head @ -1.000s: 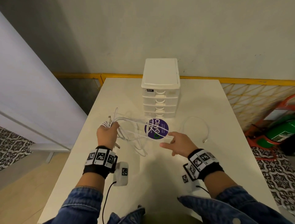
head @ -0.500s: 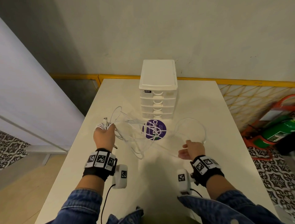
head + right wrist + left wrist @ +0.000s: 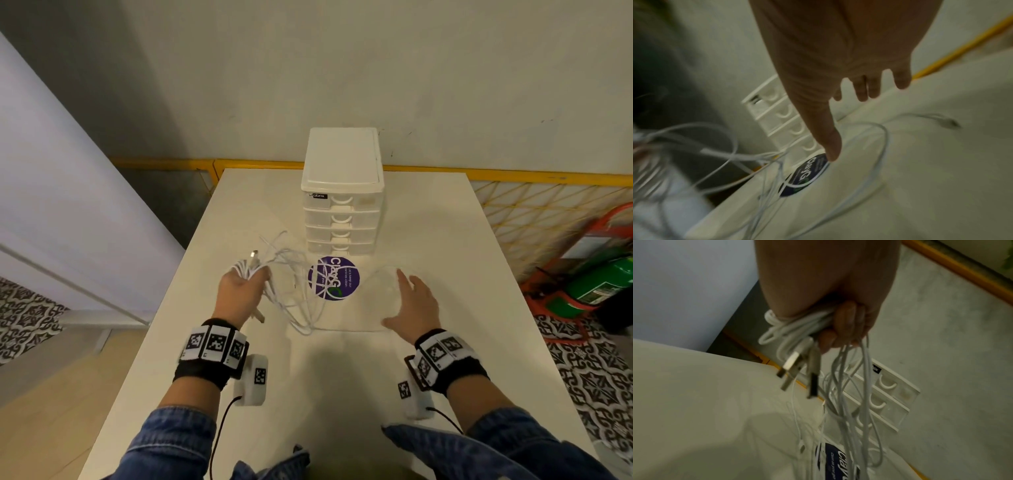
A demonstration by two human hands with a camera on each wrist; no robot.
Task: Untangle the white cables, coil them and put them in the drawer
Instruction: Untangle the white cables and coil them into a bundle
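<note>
White cables [image 3: 291,291] | gripped: left hand [image 3: 239,294] | right hand [image 3: 414,308]: fingers spread

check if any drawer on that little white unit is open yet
All shut: the four fronts of the drawer unit sit flush, none pulled out.

A plain utility or storage corner rather than a lived-in room — bare, scuffed plaster wall [image 3: 342,61] and a simple cream table [image 3: 342,377] pushed against it. A small white plastic drawer unit [image 3: 342,192] stands on the table. Behind runs a yellow metal lattice railing [image 3: 534,212], and a green cylinder in a red stand [image 3: 596,287] sits on black-and-white patterned floor tiles [image 3: 596,377] — fittings of a work or service space.
</note>
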